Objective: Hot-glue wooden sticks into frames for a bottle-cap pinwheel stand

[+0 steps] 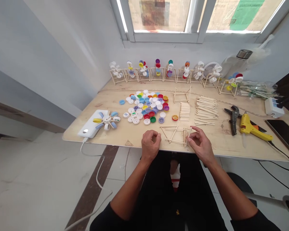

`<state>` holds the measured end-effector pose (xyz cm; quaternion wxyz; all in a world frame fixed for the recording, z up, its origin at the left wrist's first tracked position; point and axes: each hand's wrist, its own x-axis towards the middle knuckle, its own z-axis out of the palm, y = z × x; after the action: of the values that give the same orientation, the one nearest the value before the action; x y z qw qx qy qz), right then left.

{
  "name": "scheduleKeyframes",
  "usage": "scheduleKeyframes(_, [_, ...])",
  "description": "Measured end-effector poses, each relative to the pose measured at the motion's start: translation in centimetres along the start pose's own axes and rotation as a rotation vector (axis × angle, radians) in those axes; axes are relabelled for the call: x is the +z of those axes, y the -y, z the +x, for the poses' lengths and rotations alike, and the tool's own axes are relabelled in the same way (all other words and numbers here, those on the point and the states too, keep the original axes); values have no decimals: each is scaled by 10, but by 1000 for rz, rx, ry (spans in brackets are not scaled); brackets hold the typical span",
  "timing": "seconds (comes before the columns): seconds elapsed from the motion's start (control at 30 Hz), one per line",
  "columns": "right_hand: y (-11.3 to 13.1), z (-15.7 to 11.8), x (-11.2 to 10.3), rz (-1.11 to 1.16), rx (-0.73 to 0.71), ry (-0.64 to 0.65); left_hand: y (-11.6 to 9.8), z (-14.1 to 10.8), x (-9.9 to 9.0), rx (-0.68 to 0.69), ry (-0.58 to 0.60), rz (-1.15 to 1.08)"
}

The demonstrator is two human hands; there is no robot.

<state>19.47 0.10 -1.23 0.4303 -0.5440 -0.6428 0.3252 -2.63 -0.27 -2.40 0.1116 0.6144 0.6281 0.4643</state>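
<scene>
Near the table's front edge lies a small wooden stick frame (173,128), with several sticks joined in a slanted shape. My right hand (201,145) pinches the upright stick at its right end between thumb and fingers. To the left of the frame, my left hand (150,143) is closed, thumb and index finger curled together; whether anything small is between them, I cannot make out. Just beyond the hands are an orange-red bottle cap (175,117), a short stack of cut sticks (184,111) and a larger pile of longer sticks (206,107).
Many coloured bottle caps (146,106) are spread mid-table. A cap wheel (107,120) rests on a white power strip (91,125) at left. Pliers (234,120), a yellow glue gun (251,126) and a phone (284,134) lie right. Finished wheel stands (157,74) line the back; another stick frame (181,94) stands before them.
</scene>
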Motion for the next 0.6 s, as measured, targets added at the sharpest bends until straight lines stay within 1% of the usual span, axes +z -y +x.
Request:
scheduleKeyframes(0.13, [2,-8,-10,-22,42,31,1,0,0,-38,-5,-29])
scheduleKeyframes(0.23, [-1,-12,-14,-30,59,24,1,0,0,-61,3,-34])
scheduleKeyframes(0.4, [-3,-15,-15,-39,76,8,1,0,0,-86,19,-40])
scheduleKeyframes(0.6, [2,-14,-14,-100,91,18,3,1,1,-78,56,-49])
